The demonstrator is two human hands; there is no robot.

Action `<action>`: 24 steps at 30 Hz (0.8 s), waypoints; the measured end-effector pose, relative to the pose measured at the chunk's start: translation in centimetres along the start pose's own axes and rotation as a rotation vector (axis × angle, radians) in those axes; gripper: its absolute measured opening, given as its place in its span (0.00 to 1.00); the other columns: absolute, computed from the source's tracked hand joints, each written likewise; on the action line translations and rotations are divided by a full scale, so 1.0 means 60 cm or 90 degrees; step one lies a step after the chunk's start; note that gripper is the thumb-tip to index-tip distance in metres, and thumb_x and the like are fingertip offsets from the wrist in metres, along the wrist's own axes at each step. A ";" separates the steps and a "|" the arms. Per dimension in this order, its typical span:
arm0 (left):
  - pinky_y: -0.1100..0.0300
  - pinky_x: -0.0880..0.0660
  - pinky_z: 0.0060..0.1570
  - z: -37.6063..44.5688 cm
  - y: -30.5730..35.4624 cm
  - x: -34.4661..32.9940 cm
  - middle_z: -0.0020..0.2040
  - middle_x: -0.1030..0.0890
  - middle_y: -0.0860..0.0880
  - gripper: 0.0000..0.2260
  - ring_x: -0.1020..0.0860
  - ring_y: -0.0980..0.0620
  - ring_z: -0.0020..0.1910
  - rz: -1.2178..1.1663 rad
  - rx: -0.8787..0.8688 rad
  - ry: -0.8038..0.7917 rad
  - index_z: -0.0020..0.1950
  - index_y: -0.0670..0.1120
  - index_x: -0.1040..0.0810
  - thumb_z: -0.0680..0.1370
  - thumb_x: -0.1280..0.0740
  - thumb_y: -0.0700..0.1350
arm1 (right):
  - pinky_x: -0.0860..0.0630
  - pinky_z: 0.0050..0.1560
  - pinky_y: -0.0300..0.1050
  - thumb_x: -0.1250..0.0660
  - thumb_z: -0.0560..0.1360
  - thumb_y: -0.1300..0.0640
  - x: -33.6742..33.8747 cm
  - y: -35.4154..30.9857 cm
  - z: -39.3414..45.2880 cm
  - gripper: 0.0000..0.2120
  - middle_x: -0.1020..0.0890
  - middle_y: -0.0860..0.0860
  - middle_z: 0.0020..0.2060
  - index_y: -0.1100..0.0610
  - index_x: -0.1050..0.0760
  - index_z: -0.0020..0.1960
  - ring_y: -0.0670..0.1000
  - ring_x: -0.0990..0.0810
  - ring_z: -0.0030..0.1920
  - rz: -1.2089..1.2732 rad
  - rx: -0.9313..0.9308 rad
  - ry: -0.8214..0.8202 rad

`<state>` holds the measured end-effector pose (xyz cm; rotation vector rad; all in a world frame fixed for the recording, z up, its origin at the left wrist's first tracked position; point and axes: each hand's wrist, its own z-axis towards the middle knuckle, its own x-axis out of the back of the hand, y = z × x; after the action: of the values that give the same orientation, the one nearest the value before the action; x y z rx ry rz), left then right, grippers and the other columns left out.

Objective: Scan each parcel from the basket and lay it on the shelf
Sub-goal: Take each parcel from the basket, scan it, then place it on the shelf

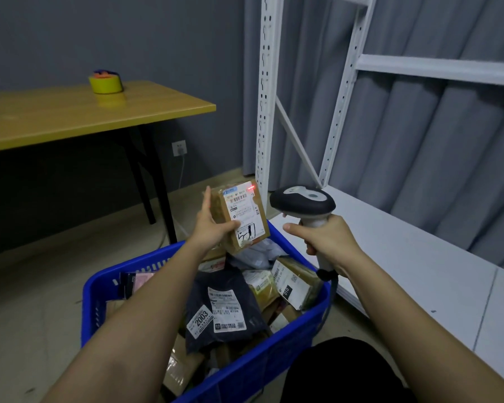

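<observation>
Your left hand (213, 225) grips the small brown parcel (240, 216) above the basket (297, 341), label tilted toward the scanner (303, 205) so the beam can read it. Right hand (329, 239) clenched round scanner handle. Red dot sits at label's top edge. Box taped, w/ white label, handwritten marks.

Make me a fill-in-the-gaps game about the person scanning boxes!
1. The left hand holds a brown cardboard ____ above the basket.
2. The right hand grips a ____ by its handle.
3. The basket full of parcels is ____ in colour.
4. On the wooden table sits a roll of yellow ____.

Missing words: parcel; scanner; blue; tape
</observation>
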<state>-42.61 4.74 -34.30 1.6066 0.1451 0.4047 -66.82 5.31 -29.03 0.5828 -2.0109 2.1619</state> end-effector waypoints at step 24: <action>0.48 0.28 0.64 0.085 0.026 -0.296 0.64 0.27 0.48 0.37 0.25 0.50 0.59 0.046 0.002 -0.155 0.69 0.49 0.47 0.71 0.25 0.43 | 0.25 0.35 0.45 0.26 0.71 0.58 0.209 0.216 0.086 0.12 0.23 0.55 0.33 0.63 0.21 0.51 0.52 0.28 0.30 0.186 -0.194 0.285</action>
<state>-57.56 -6.11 -35.94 1.6541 -0.0977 0.2613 -81.91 -3.13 -36.31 -0.2304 -2.1892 1.8405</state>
